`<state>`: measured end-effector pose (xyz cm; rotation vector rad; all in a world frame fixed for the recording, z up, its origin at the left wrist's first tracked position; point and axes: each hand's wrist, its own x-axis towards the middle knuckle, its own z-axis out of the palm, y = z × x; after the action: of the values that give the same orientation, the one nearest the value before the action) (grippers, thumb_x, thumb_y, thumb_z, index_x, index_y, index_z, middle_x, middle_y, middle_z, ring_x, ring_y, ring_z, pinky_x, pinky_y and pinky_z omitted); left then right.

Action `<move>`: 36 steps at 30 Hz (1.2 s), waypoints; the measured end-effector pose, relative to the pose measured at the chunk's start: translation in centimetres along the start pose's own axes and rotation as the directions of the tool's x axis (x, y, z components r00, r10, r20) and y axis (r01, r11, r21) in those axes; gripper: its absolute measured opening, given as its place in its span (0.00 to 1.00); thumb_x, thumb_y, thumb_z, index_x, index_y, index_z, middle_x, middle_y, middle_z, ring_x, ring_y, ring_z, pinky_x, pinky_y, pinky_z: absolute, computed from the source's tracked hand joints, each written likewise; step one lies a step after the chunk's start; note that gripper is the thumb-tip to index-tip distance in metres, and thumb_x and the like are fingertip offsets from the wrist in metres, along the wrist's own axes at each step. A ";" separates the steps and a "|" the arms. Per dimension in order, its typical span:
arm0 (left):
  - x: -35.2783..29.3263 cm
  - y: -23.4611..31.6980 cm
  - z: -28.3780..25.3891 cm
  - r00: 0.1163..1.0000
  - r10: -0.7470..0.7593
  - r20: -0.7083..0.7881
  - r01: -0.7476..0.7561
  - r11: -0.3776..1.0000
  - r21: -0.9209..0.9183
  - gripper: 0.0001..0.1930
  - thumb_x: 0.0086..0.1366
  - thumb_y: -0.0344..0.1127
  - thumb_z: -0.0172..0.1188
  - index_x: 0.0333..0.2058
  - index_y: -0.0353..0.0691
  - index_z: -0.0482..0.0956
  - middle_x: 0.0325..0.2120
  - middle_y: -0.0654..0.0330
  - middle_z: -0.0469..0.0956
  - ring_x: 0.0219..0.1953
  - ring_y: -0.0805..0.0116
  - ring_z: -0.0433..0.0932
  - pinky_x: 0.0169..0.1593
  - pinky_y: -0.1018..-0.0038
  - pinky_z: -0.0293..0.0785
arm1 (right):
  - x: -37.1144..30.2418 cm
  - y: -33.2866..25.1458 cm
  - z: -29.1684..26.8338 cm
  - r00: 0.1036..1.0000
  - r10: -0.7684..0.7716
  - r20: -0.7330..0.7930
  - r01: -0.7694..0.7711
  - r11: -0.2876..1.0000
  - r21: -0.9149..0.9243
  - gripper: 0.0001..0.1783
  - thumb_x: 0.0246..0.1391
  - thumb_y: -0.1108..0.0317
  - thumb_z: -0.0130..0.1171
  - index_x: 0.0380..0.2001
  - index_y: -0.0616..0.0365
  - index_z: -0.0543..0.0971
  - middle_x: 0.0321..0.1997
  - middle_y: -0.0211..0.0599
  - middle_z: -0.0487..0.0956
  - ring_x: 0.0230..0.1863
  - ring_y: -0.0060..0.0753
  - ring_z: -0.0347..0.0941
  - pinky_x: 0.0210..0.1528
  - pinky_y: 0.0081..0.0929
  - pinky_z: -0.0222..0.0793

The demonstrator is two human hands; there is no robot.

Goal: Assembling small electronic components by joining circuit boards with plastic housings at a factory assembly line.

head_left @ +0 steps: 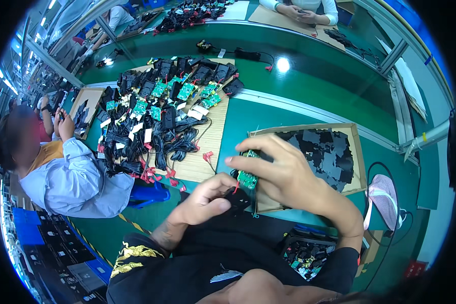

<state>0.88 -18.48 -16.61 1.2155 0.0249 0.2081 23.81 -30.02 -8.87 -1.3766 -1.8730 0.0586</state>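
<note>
My left hand (203,201) is closed around a small black plastic case (239,200), thumb on its near side. In my right hand (289,175), the fingers grip a green circuit board (248,180) just above the case. A short red wire (235,188) runs between the board and the case. Left of my hands, on a sheet of cardboard (200,161), lies a heap of black adapters with coiled cables (168,141), bare green boards (186,91) and red-tipped leads (148,174).
A cardboard tray (358,152) of flat black pieces (329,157) stands beyond my right hand. Below it is a bin of boards and black parts (309,256). A pink bag (382,200) lies at right. Co-workers sit at left (71,177) and across the green conveyor (314,68).
</note>
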 end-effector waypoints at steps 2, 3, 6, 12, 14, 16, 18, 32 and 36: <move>1.7 0.9 1.6 0.999 -0.047 -0.016 0.047 0.999 0.022 0.18 0.76 0.37 0.58 0.57 0.36 0.67 0.43 0.58 0.78 0.44 0.73 0.78 0.51 0.73 0.74 | -0.3 0.7 -0.1 0.998 0.042 -0.046 -0.043 0.999 -0.011 0.29 0.41 0.85 0.64 0.50 0.52 0.86 0.52 0.42 0.81 0.50 0.49 0.80 0.48 0.40 0.79; 2.3 0.3 1.4 1.000 -0.022 0.009 0.022 1.000 0.002 0.18 0.76 0.34 0.57 0.59 0.37 0.65 0.43 0.55 0.80 0.41 0.72 0.80 0.45 0.74 0.77 | -0.4 0.9 -0.4 0.995 0.085 -0.059 -0.088 0.995 -0.046 0.30 0.41 0.86 0.65 0.51 0.54 0.85 0.52 0.43 0.81 0.50 0.50 0.81 0.49 0.41 0.79; 2.8 0.7 0.7 0.970 -0.052 -0.236 0.057 0.998 0.016 0.23 0.75 0.35 0.57 0.63 0.37 0.60 0.44 0.46 0.83 0.39 0.67 0.83 0.42 0.71 0.81 | 0.6 2.0 -2.9 0.988 0.112 -0.109 -0.137 0.958 -0.253 0.29 0.46 0.85 0.66 0.54 0.56 0.83 0.50 0.47 0.84 0.50 0.51 0.82 0.51 0.39 0.79; 3.2 -1.8 -2.5 0.847 0.178 -0.502 -0.058 0.968 0.244 0.20 0.74 0.34 0.56 0.58 0.39 0.61 0.33 0.47 0.81 0.25 0.69 0.76 0.32 0.75 0.75 | -0.2 2.3 -9.2 0.937 0.148 -0.317 -0.246 0.924 -0.294 0.18 0.53 0.80 0.67 0.49 0.62 0.85 0.44 0.44 0.85 0.44 0.40 0.83 0.47 0.31 0.77; 4.1 -2.6 -2.4 0.824 0.182 -0.536 -0.051 0.967 0.249 0.20 0.75 0.33 0.55 0.59 0.42 0.60 0.32 0.48 0.81 0.25 0.70 0.75 0.32 0.76 0.74 | -0.3 2.7 -8.8 0.959 0.248 -0.140 -0.282 0.899 -0.336 0.17 0.52 0.79 0.68 0.47 0.62 0.85 0.42 0.44 0.84 0.43 0.42 0.83 0.46 0.31 0.77; 4.3 -3.3 -3.1 0.841 0.195 -0.505 -0.087 0.969 0.230 0.19 0.75 0.27 0.52 0.59 0.44 0.59 0.37 0.48 0.82 0.29 0.72 0.76 0.35 0.76 0.75 | 0.1 3.0 -6.4 0.952 0.307 0.014 -0.281 0.889 -0.361 0.14 0.52 0.73 0.70 0.44 0.59 0.83 0.40 0.43 0.83 0.43 0.48 0.82 0.45 0.38 0.77; 4.5 -3.3 -3.0 0.828 0.216 -0.517 -0.092 0.963 0.254 0.18 0.75 0.26 0.51 0.59 0.44 0.59 0.42 0.49 0.82 0.32 0.72 0.78 0.35 0.77 0.76 | 0.2 3.6 -3.6 0.908 0.364 0.210 -0.256 0.876 -0.410 0.14 0.51 0.67 0.71 0.42 0.57 0.82 0.39 0.42 0.82 0.44 0.52 0.80 0.46 0.45 0.76; 4.4 -5.5 -2.2 0.883 0.431 -0.187 -0.129 0.605 0.785 0.16 0.72 0.18 0.48 0.56 0.35 0.64 0.52 0.50 0.80 0.35 0.76 0.77 0.41 0.76 0.77 | -1.7 5.7 2.3 0.886 0.356 0.299 -0.207 0.878 -0.431 0.15 0.45 0.64 0.74 0.36 0.57 0.82 0.41 0.38 0.78 0.50 0.43 0.75 0.50 0.40 0.76; 4.8 -5.0 -2.1 0.883 0.402 -0.241 -0.104 0.670 0.735 0.16 0.71 0.19 0.49 0.55 0.35 0.64 0.50 0.50 0.81 0.33 0.77 0.77 0.39 0.76 0.77 | -1.6 6.0 2.6 0.927 0.308 0.216 -0.187 0.875 -0.446 0.09 0.49 0.67 0.69 0.32 0.57 0.81 0.34 0.37 0.78 0.42 0.43 0.77 0.46 0.39 0.77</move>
<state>6.10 -17.33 -21.60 1.9437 0.3060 0.7513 27.13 -27.85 -14.35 -1.9969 -2.0018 -0.0224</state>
